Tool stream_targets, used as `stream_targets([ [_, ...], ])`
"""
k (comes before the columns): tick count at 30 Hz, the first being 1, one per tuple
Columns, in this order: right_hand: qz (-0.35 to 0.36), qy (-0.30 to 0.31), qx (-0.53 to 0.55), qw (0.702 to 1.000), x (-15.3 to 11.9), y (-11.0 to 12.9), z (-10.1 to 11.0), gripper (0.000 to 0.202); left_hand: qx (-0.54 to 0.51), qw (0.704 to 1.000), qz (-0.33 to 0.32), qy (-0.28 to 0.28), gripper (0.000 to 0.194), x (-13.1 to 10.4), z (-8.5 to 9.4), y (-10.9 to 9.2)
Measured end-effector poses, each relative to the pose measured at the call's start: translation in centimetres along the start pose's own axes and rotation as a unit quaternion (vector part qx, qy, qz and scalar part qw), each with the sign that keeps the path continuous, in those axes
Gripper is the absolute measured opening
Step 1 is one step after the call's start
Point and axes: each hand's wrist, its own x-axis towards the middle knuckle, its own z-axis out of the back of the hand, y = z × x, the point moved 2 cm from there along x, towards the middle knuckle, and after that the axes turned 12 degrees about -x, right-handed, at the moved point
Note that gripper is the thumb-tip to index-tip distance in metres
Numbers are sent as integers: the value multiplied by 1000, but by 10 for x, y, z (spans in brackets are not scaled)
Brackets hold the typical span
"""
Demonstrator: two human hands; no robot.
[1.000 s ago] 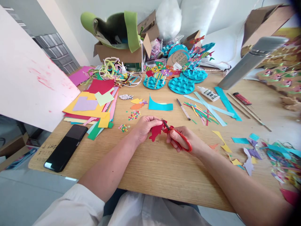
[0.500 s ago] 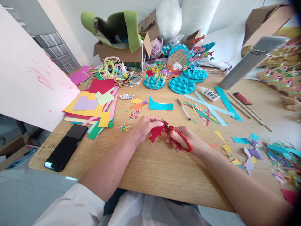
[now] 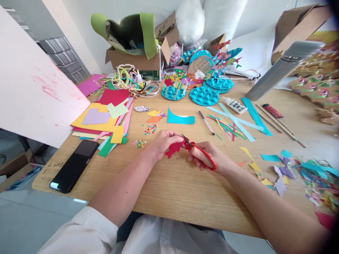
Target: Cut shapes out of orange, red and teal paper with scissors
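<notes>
Near the middle of the wooden table, my left hand [image 3: 164, 143] pinches a piece of red paper [image 3: 174, 149] with a jagged lower outline. My right hand [image 3: 203, 155] has its fingers in the loops of red-handled scissors [image 3: 202, 154], whose dark blades point up and left at the paper's right edge. A small red bit of paper shows around the blades. Behind my hands lie a blue paper piece [image 3: 180, 118], orange and yellow fish-like cutouts [image 3: 155, 116] and a pen [image 3: 207, 122].
A phone [image 3: 74, 166] and stacked coloured paper [image 3: 100, 118] lie at left. Blue round crafts [image 3: 204, 96], a glue bottle [image 3: 235, 105] and a leaning grey bottle [image 3: 280, 72] stand or lie behind. Paper scraps [image 3: 317, 173] cover the right side.
The red paper has turned slightly in my left hand, its lower end shifting left and up. My right hand and the scissors have hardly moved.
</notes>
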Motion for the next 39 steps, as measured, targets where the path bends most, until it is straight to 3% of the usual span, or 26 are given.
stream_targets([
  [23,-2,4,8,1000,1,-2,-1,58,36,999,-5,-14,14,0,3,-3],
  [29,-4,16,7,1000,0,-1,-1,60,60,998,2,15,16,2,8,-4],
  [39,5,21,2,1000,0,-1,-2,68,64,998,12,10,20,3,8,-4],
])
